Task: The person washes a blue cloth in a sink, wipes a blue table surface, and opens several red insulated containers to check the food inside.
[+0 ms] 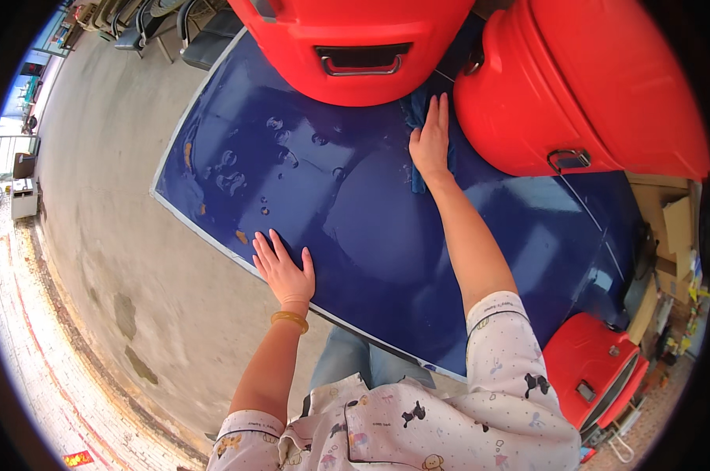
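My right hand (431, 141) holds a crumpled blue cloth (417, 112) down against the glossy dark blue tabletop (378, 218). Its fingers are stretched forward, and much of the cloth is hidden under the palm. Just ahead of it stands a large red container (372, 29) with a metal handle in a dark recess. A second large red container (567, 88), with metal latches, is close on its right. My left hand (284, 274) rests flat by the near left edge, fingers spread, holding nothing. Ring-shaped wet-looking spots or bubbles (231, 182) mark the tabletop beyond it.
A smaller red container (593, 365) with an open mouth is at the lower right, beside the table. Cardboard boxes (673, 235) are stacked along the right side. Black chairs (213, 38) stand at the upper left on the concrete floor (113, 176). The tabletop has a pale edge strip (199, 235).
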`<state>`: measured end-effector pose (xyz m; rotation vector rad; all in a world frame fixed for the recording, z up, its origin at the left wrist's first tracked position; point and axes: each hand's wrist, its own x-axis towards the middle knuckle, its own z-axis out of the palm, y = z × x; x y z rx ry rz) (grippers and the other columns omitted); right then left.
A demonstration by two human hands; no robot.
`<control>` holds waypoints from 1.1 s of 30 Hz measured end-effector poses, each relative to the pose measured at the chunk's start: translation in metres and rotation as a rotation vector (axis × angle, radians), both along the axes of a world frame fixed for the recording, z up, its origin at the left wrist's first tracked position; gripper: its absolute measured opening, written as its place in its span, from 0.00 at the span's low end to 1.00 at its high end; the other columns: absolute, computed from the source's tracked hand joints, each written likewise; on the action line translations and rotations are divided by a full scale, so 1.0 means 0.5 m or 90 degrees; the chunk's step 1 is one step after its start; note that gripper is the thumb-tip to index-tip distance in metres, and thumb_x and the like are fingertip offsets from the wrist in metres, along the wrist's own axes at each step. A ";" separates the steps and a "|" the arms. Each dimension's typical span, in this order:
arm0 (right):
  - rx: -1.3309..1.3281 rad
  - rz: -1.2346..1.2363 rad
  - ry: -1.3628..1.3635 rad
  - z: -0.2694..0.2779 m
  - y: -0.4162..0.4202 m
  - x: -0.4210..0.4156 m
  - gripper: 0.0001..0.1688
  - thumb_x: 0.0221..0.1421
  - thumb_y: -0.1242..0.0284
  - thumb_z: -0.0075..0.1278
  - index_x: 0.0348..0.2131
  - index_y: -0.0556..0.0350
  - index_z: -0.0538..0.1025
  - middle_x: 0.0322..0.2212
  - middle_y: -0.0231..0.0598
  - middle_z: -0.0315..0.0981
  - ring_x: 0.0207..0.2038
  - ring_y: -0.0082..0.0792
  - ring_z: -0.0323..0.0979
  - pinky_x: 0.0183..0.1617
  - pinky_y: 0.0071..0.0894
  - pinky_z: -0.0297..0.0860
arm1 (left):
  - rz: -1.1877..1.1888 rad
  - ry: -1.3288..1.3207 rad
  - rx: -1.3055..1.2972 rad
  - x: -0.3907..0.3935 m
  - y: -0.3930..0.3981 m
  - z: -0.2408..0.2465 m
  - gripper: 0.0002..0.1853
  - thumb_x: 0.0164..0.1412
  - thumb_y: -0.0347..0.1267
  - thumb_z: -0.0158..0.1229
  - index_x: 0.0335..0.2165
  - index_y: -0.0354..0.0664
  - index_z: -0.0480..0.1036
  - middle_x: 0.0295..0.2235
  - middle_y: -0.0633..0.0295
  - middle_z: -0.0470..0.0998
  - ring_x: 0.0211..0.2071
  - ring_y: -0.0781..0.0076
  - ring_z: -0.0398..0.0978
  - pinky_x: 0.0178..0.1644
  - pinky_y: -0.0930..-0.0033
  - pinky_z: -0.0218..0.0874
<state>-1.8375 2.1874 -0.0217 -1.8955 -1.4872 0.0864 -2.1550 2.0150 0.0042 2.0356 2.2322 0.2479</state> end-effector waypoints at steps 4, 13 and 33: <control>0.015 -0.061 -0.048 -0.039 0.086 0.040 0.28 0.44 0.78 0.48 0.48 0.73 0.69 0.54 0.58 0.62 0.57 0.53 0.60 0.62 0.40 0.58 | -0.001 -0.024 -0.014 0.002 0.012 0.008 0.38 0.58 0.43 0.50 0.62 0.36 0.50 0.64 0.44 0.46 0.65 0.46 0.43 0.66 0.48 0.33; -0.138 0.420 0.105 0.020 -0.159 -0.402 0.29 0.53 0.78 0.43 0.56 0.60 0.65 0.58 0.48 0.59 0.63 0.42 0.52 0.67 0.43 0.46 | -0.007 -0.019 0.012 -0.001 0.005 -0.008 0.38 0.58 0.42 0.51 0.61 0.35 0.52 0.63 0.43 0.48 0.65 0.45 0.44 0.66 0.48 0.34; -0.273 -0.302 -0.156 0.015 -0.600 -0.088 0.29 0.63 0.68 0.34 0.62 0.49 0.59 0.64 0.44 0.48 0.65 0.53 0.44 0.66 0.55 0.40 | -0.033 -0.058 -0.068 -0.017 0.010 -0.001 0.38 0.60 0.42 0.48 0.62 0.32 0.47 0.64 0.39 0.42 0.66 0.44 0.37 0.66 0.47 0.29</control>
